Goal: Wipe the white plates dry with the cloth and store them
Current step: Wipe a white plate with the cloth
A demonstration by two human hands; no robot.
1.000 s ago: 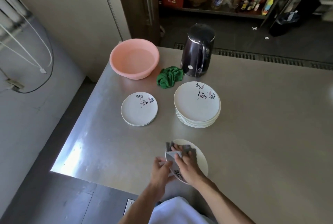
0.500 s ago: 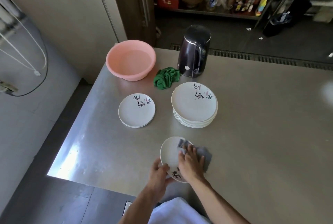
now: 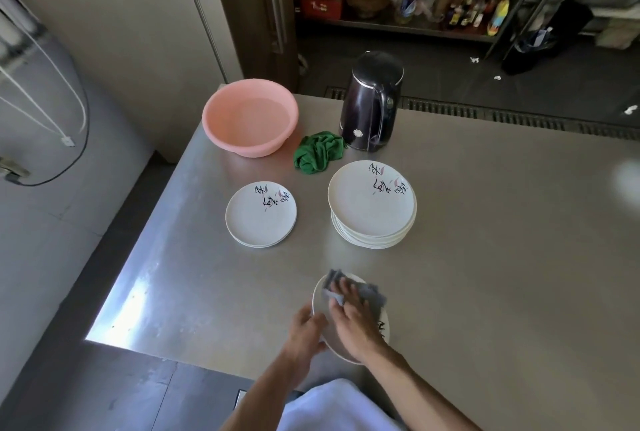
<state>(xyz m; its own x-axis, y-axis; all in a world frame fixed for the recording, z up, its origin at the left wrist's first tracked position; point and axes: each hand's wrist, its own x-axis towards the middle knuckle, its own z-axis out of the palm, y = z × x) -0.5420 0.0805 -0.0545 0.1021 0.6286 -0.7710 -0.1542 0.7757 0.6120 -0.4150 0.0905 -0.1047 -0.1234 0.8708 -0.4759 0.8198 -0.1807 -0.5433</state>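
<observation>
worn: white garment [image 3: 332, 406] | left forearm [image 3: 270, 385]: bare | right forearm [image 3: 419, 385]: bare

One white plate [image 3: 319, 297] with black brush lettering sits tilted near the front edge of the surface [image 3: 485, 257], with a crumpled grey cloth [image 3: 370, 293] on its face. Behind it there's a tall stack [image 3: 372, 202] on the right and a short stack [image 3: 261, 216] on the left.

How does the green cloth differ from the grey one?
The green cloth lies bunched and untouched beside the kettle; the grey cloth lies flatter under the right hand, pressed on a plate. The green cloth sits far across the table; the grey cloth is by its near edge. Both are small rags.
</observation>
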